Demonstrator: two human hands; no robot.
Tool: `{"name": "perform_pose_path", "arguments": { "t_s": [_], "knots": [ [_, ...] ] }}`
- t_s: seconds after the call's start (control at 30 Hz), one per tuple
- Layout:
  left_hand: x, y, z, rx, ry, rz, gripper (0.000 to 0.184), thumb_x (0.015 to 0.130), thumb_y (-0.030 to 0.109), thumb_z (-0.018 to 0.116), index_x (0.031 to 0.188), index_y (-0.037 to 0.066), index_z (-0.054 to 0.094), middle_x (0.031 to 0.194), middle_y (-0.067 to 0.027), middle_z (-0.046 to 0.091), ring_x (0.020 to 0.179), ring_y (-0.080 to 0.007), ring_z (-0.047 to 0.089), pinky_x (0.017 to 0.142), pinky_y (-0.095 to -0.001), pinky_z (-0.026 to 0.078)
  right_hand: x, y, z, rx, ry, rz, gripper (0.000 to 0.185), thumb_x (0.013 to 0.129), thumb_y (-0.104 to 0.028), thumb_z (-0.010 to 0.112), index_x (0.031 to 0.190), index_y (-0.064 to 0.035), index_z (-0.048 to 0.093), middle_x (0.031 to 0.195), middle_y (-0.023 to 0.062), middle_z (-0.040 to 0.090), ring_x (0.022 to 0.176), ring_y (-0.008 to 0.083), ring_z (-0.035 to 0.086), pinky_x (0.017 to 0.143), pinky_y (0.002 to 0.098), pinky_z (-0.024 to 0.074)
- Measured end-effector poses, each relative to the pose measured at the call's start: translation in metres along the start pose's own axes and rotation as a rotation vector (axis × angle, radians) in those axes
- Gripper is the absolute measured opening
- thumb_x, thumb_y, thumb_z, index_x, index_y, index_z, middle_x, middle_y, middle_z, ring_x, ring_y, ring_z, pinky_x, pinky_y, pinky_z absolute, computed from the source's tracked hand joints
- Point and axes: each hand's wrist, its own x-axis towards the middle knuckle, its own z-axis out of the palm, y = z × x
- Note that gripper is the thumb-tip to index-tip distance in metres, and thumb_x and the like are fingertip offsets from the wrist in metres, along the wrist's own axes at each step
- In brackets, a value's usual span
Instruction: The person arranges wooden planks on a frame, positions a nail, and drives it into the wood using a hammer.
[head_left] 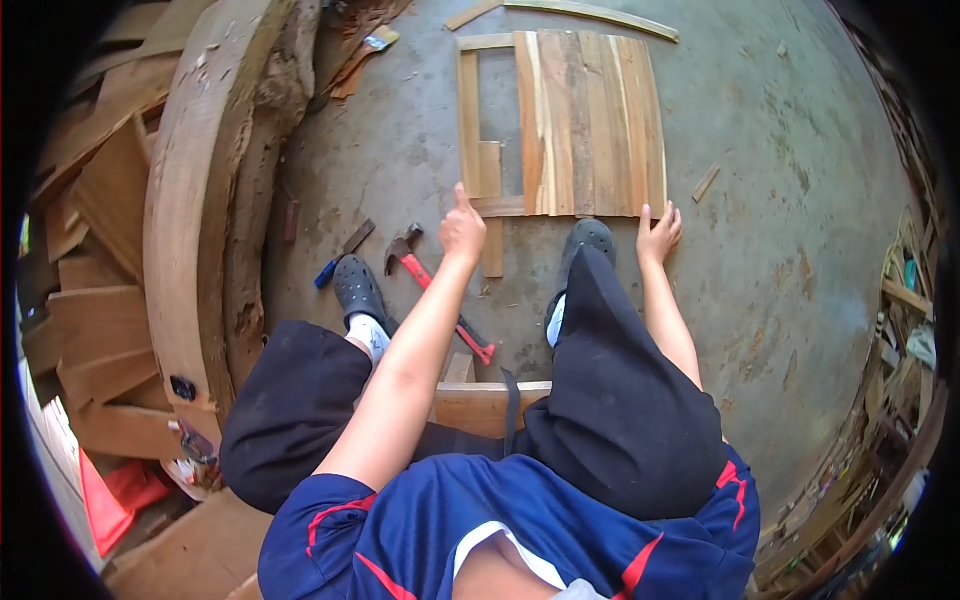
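Observation:
A wooden panel of several joined slats (590,125) lies on the floor over a thin wooden frame (468,110). The frame shows uncovered at the left. My left hand (463,232) is by the frame's lower left corner, index finger stretched out and the other fingers curled. At the panel's lower right corner, my right hand (659,234) has its fingers spread and touching the edge. A short wood strip (494,245) extends below the frame. The claw hammer (428,285) with a red handle lies below my left hand, beside my forearm.
A blue-handled tool (345,253) lies near my left shoe (360,290). Thick timber (200,200) and stacked boards (100,330) line the left side. Loose strips (590,14) lie beyond the panel, and a small offcut (706,182) to its right. Scrap wood (905,300) borders the right.

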Motion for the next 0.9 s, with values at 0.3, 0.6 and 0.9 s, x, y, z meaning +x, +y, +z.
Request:
{"name": "perform_pose_path", "arguments": {
  "t_s": [0.3,0.6,0.9],
  "knots": [
    [-0.019,0.003,0.026,-0.107,0.026,0.215,0.077,0.078,0.025,0.059,0.141,0.031,0.016,0.113,-0.0316,0.040,0.099,-0.0451,0.048,0.085,-0.0500,0.041,-0.002,0.001,0.000,0.127,0.103,-0.034,0.060,0.081,-0.046,0.057,0.124,-0.0054,0.045,0.124,0.0189,0.046,0.116,0.0345,0.042,0.097,0.0455,0.0326],
    [-0.014,0.009,0.032,0.051,0.128,0.271,0.067,0.077,0.033,0.061,0.137,0.033,0.030,0.122,-0.0254,0.028,0.109,-0.0414,0.035,0.092,-0.0488,0.032,0.000,-0.006,-0.001,0.055,0.037,0.024,0.059,0.080,-0.041,0.056,0.123,-0.0025,0.042,0.129,0.0160,0.042,0.120,0.0334,0.037,0.098,0.0461,0.0301],
    [0.008,0.020,0.041,-0.145,0.077,0.435,0.062,0.080,0.030,0.058,0.137,0.019,0.034,0.125,-0.0214,0.035,0.116,-0.0372,0.037,0.096,-0.0458,0.031,-0.003,-0.006,-0.005,0.040,0.044,-0.015,0.058,0.083,-0.043,0.052,0.124,-0.0031,0.040,0.129,0.0164,0.041,0.120,0.0338,0.038,0.098,0.0463,0.0296]
  ]
}}
